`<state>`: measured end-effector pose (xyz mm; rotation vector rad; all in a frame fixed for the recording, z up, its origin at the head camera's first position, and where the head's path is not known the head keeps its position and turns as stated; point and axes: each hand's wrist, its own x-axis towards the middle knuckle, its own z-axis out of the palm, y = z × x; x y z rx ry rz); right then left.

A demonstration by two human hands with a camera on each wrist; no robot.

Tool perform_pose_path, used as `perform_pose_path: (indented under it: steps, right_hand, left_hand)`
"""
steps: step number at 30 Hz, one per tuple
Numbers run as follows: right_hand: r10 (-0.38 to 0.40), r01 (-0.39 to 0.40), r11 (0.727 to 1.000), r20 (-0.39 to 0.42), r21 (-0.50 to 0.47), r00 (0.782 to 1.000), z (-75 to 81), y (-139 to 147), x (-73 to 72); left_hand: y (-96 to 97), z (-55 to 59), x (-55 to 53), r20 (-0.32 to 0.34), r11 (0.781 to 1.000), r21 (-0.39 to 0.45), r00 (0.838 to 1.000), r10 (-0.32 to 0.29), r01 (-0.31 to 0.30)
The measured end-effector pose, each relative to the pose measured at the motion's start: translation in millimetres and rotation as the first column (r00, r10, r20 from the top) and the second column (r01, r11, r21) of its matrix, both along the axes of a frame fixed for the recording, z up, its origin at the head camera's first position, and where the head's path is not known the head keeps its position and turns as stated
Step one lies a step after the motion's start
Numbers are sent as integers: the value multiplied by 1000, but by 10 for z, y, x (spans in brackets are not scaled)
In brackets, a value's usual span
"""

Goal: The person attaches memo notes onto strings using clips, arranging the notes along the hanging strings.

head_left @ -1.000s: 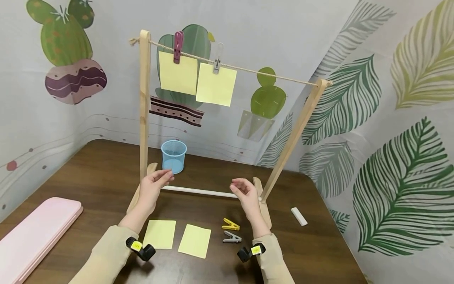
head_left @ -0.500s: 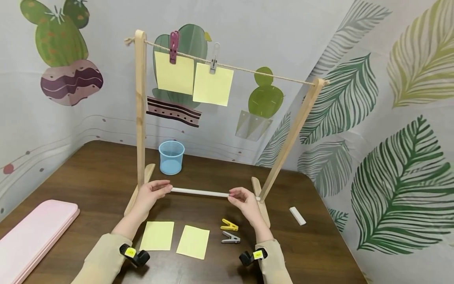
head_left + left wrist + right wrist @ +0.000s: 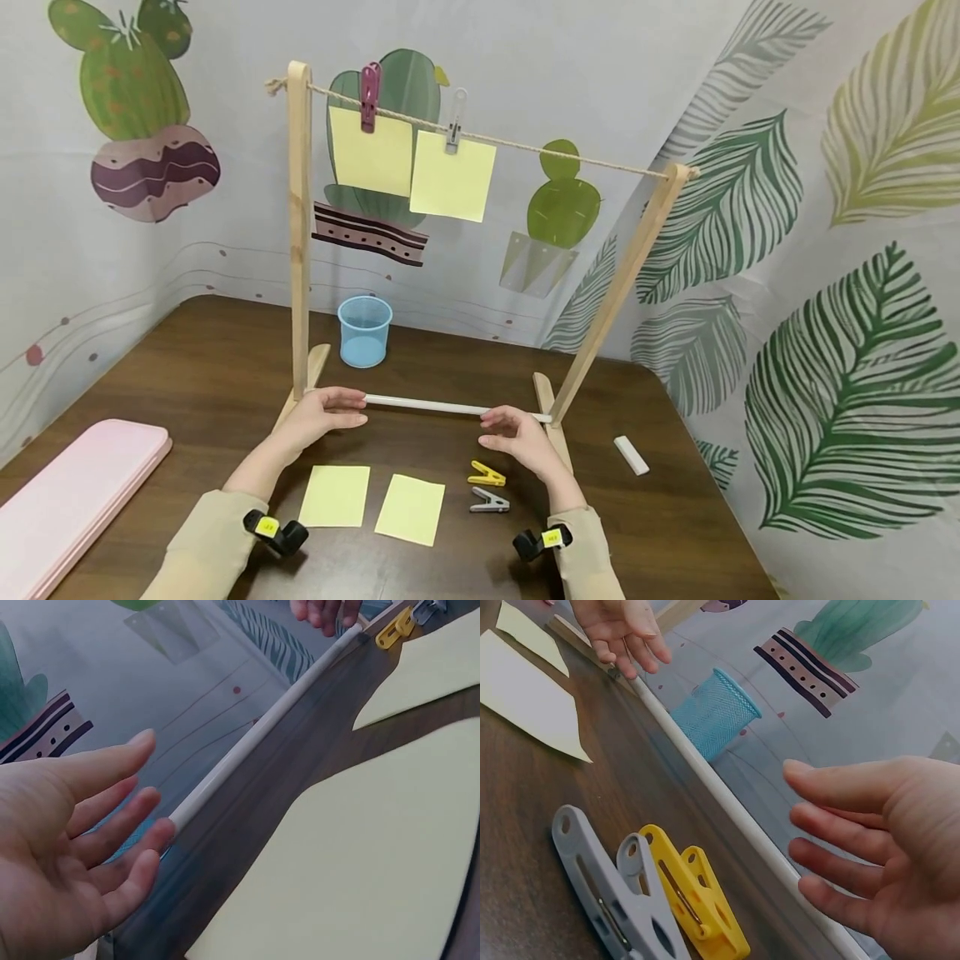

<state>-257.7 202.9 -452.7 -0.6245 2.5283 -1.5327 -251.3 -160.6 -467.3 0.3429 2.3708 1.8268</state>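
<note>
Beyond the rod [image 3: 424,406]: blue cup [image 3: 364,343].

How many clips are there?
4. A purple clip and a clear clip hang on the rope. A yellow clip and a grey clip lie close together on the table. I can't see any others.

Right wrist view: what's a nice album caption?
Gray clip and yellow clip near a white rod, the right hand close by and a blue mesh cup beyond.
</note>
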Motion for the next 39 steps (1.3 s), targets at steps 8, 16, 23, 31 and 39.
perform_pose_path:
  steps: [8,16,23,31,39]
  right_hand:
    - [31,-27,993,-33,117,999,4,19,-3]
    - [65,-59,974,-20,216,998,-22,5,-10]
    - [100,-106,956,35,273,994,30,15,29]
    - [173,-198,926,103,321,979,36,11,28]
    - [187,-203,914,81,351,979,-17,-26,41]
  left_hand:
    - [-82,47,4,1,976,-108,981,-192,191]
    - [-110,60,15,16,908,-224,933,-360,355]
    - [-113,11,37,-33,851,-346,902,-431,395]
    - [-84,-26,70,-44,829,-388,890,-453,402]
    - [-71,-64,67,-77,818,-419,882,-465,395]
